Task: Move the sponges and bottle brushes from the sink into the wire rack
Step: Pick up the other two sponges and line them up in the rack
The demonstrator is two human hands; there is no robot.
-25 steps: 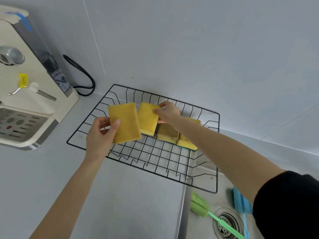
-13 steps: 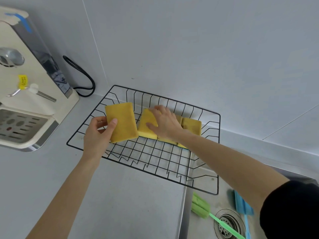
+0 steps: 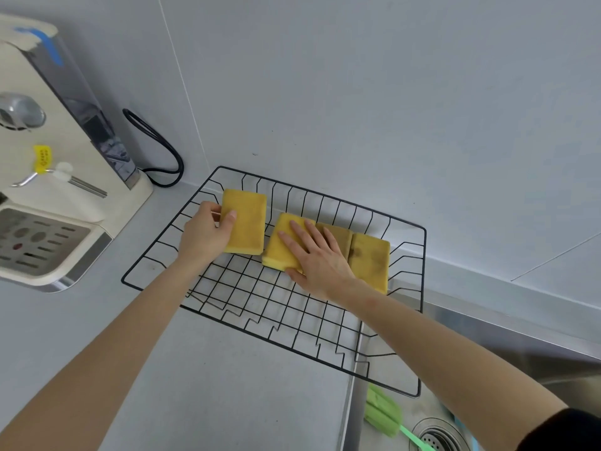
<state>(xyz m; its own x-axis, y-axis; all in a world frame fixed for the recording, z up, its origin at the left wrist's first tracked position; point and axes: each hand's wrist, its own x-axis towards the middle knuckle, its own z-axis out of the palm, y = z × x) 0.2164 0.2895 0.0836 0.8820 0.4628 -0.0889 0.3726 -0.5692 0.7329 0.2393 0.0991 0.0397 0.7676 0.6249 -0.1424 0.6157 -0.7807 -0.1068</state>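
Observation:
A black wire rack sits on the grey counter beside the sink. My left hand grips a yellow sponge over the rack's far left part. My right hand lies flat, fingers spread, on a second yellow sponge resting in the rack. Two more yellow sponges lean side by side to its right. A green bottle brush lies in the sink near the drain. A sliver of a blue brush shows at the bottom edge behind my right arm.
A cream water dispenser stands at the left on the counter, with a black cable looped behind it. A grey wall rises right behind the rack. The sink drain is at the bottom right.
My right hand set its sponge down in the rack and flattened on it. My left hand carried its sponge forward and lower over the rack's left part.

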